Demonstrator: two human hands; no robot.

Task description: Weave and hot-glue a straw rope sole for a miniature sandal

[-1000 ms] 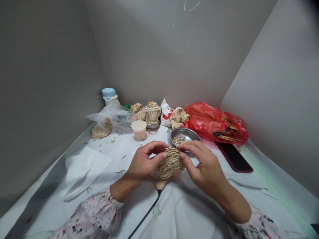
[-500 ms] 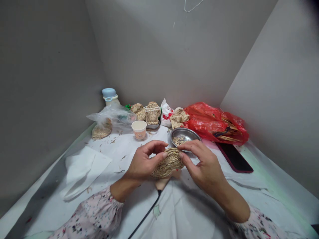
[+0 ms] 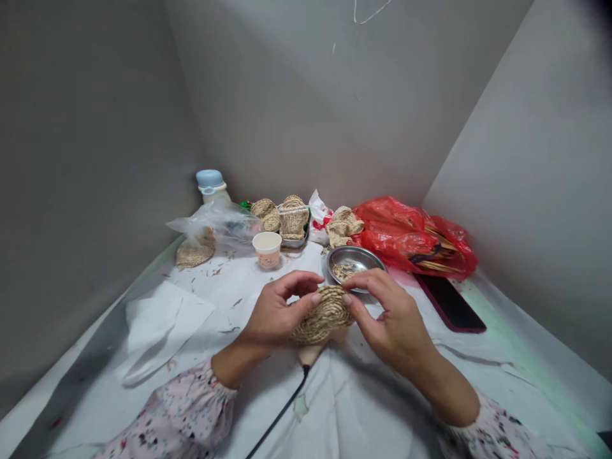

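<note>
Between my hands is a woven straw piece (image 3: 326,313), made of coiled braid and tilted up above the table. My left hand (image 3: 280,306) pinches its left upper edge between thumb and fingers. On the other side, my right hand (image 3: 389,312) grips the right upper edge with thumb and index finger. Under the piece lies a pale tan tool handle (image 3: 310,355), partly hidden, with a black cord (image 3: 282,411) running toward the near edge. Just beyond my fingertips stands a steel bowl (image 3: 356,258) with straw scraps in it.
A paper cup (image 3: 268,250) and a tray with woven pieces (image 3: 292,218) stand farther back. A red plastic bag (image 3: 396,233) and a phone (image 3: 452,306) lie at right. At left are a clear plastic bag (image 3: 217,220), a blue-lidded bottle (image 3: 210,185) and white paper (image 3: 162,325).
The woven straw piece tips slightly back and forth between my fingers. Both hands keep nearly the same grip and place.
</note>
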